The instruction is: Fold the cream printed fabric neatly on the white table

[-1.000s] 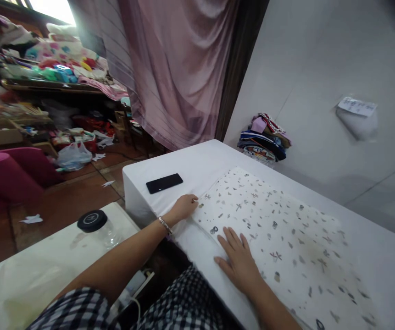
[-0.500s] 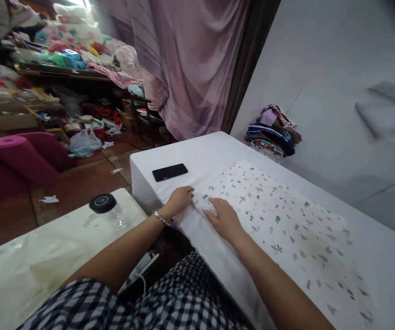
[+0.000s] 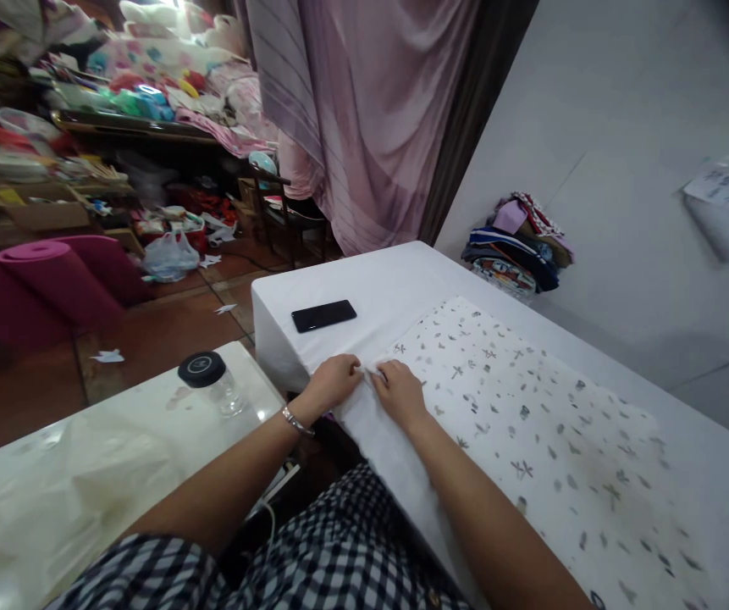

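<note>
A white cloth with a scattered leaf-like print (image 3: pixel 497 398) lies flat on the white-covered table (image 3: pixel 383 280). At its near left corner my left hand (image 3: pixel 335 381), with a metal band on the wrist, pinches the fabric edge. My right hand (image 3: pixel 402 394) is close beside it, fingers curled and closed on the same edge. A small fold of white fabric shows between the two hands; whether table cover is caught with it I cannot tell. Just beyond my left hand a black phone (image 3: pixel 324 316) lies on the cover.
On the left a low white table (image 3: pixel 167 432) holds a clear jar with a black lid (image 3: pixel 202 369) and a crumpled translucent sheet (image 3: pixel 85 483). Folded clothes (image 3: pixel 516 246) are stacked by the wall. Pink rolls (image 3: pixel 65 280) and scraps lie on the tiled floor. A pink curtain (image 3: pixel 389 127) hangs behind.
My right hand has moved left, towards my left hand, and its spread fingers have closed on the cloth edge. My left hand stays at the corner. The view has shifted slightly.
</note>
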Available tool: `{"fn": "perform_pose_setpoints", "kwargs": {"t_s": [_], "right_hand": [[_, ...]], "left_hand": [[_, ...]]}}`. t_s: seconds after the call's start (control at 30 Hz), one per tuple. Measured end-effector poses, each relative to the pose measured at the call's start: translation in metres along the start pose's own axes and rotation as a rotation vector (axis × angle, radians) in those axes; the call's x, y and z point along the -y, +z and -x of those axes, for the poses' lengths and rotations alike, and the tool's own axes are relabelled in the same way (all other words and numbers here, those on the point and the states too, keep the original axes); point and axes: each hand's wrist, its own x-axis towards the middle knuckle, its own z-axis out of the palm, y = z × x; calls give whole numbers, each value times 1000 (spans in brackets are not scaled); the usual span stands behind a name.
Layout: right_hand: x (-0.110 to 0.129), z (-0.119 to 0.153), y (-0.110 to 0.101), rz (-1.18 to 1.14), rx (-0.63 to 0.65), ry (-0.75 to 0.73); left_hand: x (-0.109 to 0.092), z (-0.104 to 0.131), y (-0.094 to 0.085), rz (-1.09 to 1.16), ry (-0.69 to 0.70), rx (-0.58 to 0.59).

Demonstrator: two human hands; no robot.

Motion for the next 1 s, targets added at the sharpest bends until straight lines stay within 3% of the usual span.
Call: {"fn": "perform_pose_setpoints", "kwargs": {"t_s": [0.2,0.4,0.53,0.63,0.73,0.83,1.0], "right_hand": [[9,3,0,49,20,-16],[13,3,-1,16,-9,25],[8,2,0,-126,-76,94],[1,4,3,-365,-161,146],[-5,6,5,-549,-248,184],[-7,7,5,-621,-303,160],[-6,8,4,-690,-342,121]], "left_hand": [[-11,6,5,-105,-62,-42],[-14,2,8,202,-22,-118],[-18,-1,12,379,26,-156],[-21,-12,15,571,15,-95],[-25,-33,16,714,-121,62],[-30,-58,14,686,-208,216],[-43,-91,15,597,-199,289]]}}
